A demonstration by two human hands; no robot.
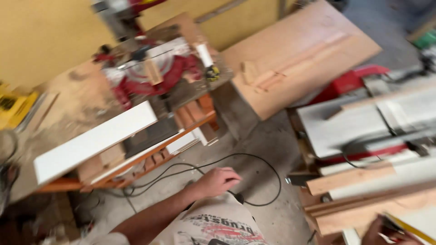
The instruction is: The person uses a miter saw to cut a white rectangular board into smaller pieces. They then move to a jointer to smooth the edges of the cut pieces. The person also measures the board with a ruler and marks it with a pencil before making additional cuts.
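Left hand [219, 180] hangs loosely curled, empty, over the black cord [254, 159]; right hand [386, 233] at 5 o'clock probably grips a yellow-edged tool [411, 227], too blurry to tell.

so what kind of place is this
Most likely a woodworking shop: a red miter saw on a dusty bench, a white board beside it, wood planks stacked at right, and a power cord across the floor.
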